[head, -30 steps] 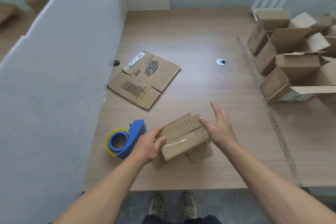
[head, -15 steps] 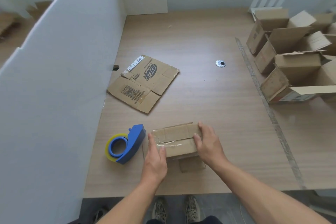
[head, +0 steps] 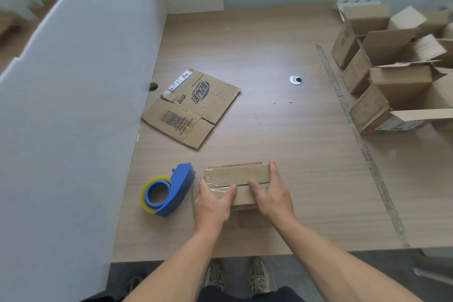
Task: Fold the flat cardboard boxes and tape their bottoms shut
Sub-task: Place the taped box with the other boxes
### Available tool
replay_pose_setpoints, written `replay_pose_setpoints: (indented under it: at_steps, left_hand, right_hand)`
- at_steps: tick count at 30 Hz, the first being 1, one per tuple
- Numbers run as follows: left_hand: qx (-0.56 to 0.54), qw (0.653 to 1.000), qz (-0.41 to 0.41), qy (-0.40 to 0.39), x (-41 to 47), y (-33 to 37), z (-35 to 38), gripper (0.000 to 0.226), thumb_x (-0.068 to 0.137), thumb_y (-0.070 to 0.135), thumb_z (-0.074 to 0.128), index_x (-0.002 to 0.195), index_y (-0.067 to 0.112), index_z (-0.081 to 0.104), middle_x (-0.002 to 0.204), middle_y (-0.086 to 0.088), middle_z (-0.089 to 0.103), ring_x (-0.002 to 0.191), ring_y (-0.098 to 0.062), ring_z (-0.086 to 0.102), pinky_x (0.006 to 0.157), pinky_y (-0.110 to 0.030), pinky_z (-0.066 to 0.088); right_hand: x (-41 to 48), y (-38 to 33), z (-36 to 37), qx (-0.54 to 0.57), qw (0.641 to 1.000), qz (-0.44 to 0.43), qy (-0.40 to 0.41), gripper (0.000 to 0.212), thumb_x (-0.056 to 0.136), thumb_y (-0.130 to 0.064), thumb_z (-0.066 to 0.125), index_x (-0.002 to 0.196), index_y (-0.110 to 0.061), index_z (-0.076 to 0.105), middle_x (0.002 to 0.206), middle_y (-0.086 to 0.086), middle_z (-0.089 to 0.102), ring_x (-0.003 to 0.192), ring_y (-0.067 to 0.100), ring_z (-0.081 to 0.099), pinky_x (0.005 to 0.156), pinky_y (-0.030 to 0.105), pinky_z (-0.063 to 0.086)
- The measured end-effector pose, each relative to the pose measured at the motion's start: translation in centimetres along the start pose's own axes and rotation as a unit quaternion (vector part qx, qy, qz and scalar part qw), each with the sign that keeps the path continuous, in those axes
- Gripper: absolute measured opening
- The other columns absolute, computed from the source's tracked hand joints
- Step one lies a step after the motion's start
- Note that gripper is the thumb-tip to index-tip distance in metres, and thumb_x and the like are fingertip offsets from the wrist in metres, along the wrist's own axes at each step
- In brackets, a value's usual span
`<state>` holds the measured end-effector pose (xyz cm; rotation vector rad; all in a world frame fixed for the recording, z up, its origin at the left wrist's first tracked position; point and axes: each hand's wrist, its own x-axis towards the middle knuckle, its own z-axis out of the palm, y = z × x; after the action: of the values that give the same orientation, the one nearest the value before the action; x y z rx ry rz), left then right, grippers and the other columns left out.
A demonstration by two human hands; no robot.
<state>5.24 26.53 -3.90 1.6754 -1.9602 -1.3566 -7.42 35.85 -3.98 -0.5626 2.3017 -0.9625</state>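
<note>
A small folded cardboard box (head: 239, 175) stands near the table's front edge, bottom flaps up, with clear tape along their seam. My left hand (head: 213, 200) lies flat on its left part, thumb stretched across the seam. My right hand (head: 270, 192) presses on its right part with straight fingers, index finger along the right edge. A blue tape dispenser (head: 169, 190) with a clear roll lies just left of the box. A flat printed cardboard box (head: 192, 106) lies farther back on the left.
Several folded open boxes (head: 392, 76) crowd the right side of the wooden table (head: 269, 44). A tall white board (head: 73, 81) walls off the left. A round metal grommet (head: 296, 80) sits mid-table, and a tape strip (head: 355, 130) runs along it on the right.
The box has turned from a skewed angle to square with the table edge. Both hands have shifted from its sides onto its top, closer together over the taped seam.
</note>
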Motion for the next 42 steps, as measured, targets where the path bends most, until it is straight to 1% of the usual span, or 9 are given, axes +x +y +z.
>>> replay_pose_setpoints:
  at_steps: [2, 8, 12, 17, 25, 27, 33, 37, 42]
  left_hand:
    - [0.0, 1.0, -0.01, -0.002, 0.6, 0.0, 0.2, 0.059, 0.089, 0.046, 0.066, 0.137, 0.019, 0.044, 0.118, -0.002, 0.064, 0.112, -0.026, 0.059, 0.094, -0.035, 0.047]
    - [0.01, 0.999, 0.038, 0.004, 1.2, -0.3, -0.9, 0.021, 0.1, 0.027, 0.049, 0.115, 0.021, 0.063, 0.102, 0.001, 0.068, 0.101, -0.024, 0.06, 0.081, -0.032, 0.043]
    - [-0.041, 0.999, -0.001, 0.008, 1.2, -0.1, -1.2, 0.033, 0.102, 0.029, 0.046, 0.129, 0.026, 0.064, 0.117, 0.003, 0.068, 0.11, -0.021, 0.058, 0.096, -0.036, 0.047]
    - [-0.049, 0.998, -0.035, -0.031, 1.0, -0.2, -1.1, 0.051, 0.102, 0.049, 0.042, 0.147, 0.025, 0.046, 0.14, 0.004, 0.055, 0.131, -0.022, 0.048, 0.112, -0.04, 0.038]
    - [0.018, 0.997, 0.048, -0.055, 1.6, 0.0, -2.8, 0.035, 0.104, 0.037, 0.044, 0.13, 0.023, 0.063, 0.109, 0.002, 0.068, 0.108, -0.02, 0.059, 0.087, -0.028, 0.043]
    - [0.033, 0.997, 0.045, -0.056, 1.4, -0.1, -3.4, 0.04, 0.105, 0.039, 0.039, 0.132, 0.02, 0.062, 0.117, -0.002, 0.067, 0.116, -0.025, 0.058, 0.093, -0.031, 0.043]
    - [0.088, 0.992, 0.027, -0.084, 1.3, 1.6, -2.7, 0.053, 0.106, 0.041, 0.03, 0.157, 0.027, 0.021, 0.137, -0.018, 0.053, 0.129, -0.036, 0.045, 0.1, -0.04, 0.037]
    - [0.075, 0.993, 0.054, -0.078, 2.1, 1.0, -3.1, 0.045, 0.104, 0.035, 0.041, 0.148, 0.026, 0.043, 0.125, -0.012, 0.063, 0.118, -0.03, 0.054, 0.097, -0.038, 0.044]
    - [-0.039, 0.982, 0.152, -0.101, 0.5, 2.6, -3.2, 0.038, 0.104, 0.026, 0.047, 0.141, 0.032, 0.052, 0.129, 0.01, 0.06, 0.12, -0.011, 0.054, 0.102, -0.027, 0.041]
  right_hand:
    - [-0.2, 0.0, 0.1, -0.014, 1.0, -0.001, 0.004, 0.091, 0.088, -0.052, 0.064, 0.157, -0.028, 0.01, 0.158, 0.002, 0.031, 0.142, 0.025, 0.033, 0.113, 0.041, 0.032]
    - [0.4, 0.5, -0.5, 0.023, 0.999, 0.015, 0.04, 0.048, 0.101, -0.031, 0.049, 0.148, -0.035, 0.037, 0.138, 0.007, 0.057, 0.122, 0.032, 0.054, 0.097, 0.033, 0.041]
    - [0.6, 0.7, -1.1, 0.098, 0.994, 0.03, 0.039, 0.042, 0.103, -0.028, 0.045, 0.144, -0.037, 0.044, 0.143, -0.003, 0.053, 0.13, 0.018, 0.049, 0.103, 0.025, 0.036]
    - [-0.6, 1.3, 0.0, 0.182, 0.982, 0.047, -0.035, 0.055, 0.105, -0.036, 0.039, 0.154, -0.044, 0.014, 0.152, -0.02, 0.027, 0.14, 0.006, 0.029, 0.119, 0.028, 0.019]
    - [-0.3, 0.5, 0.6, 0.142, 0.983, 0.069, 0.092, 0.043, 0.103, -0.026, 0.046, 0.146, -0.025, 0.045, 0.147, -0.001, 0.05, 0.135, 0.019, 0.046, 0.11, 0.027, 0.032]
    - [-0.4, 0.6, 0.6, 0.149, 0.981, 0.077, 0.099, 0.041, 0.104, -0.026, 0.044, 0.145, -0.024, 0.047, 0.147, -0.003, 0.05, 0.136, 0.017, 0.045, 0.11, 0.025, 0.03]
    - [-1.8, 0.2, 1.6, 0.236, 0.957, 0.135, 0.099, 0.043, 0.106, -0.034, 0.036, 0.148, -0.03, 0.042, 0.15, -0.008, 0.044, 0.138, 0.014, 0.04, 0.117, 0.031, 0.028]
    - [-3.0, -0.4, 0.6, 0.154, 0.972, 0.12, 0.127, 0.044, 0.106, -0.029, 0.038, 0.148, -0.016, 0.043, 0.152, 0.001, 0.044, 0.14, 0.019, 0.039, 0.115, 0.026, 0.025]
    - [-5.3, -1.5, -3.7, 0.167, 0.967, 0.078, 0.175, 0.044, 0.105, -0.035, 0.041, 0.146, -0.022, 0.046, 0.149, -0.008, 0.046, 0.139, 0.013, 0.039, 0.112, 0.024, 0.027]
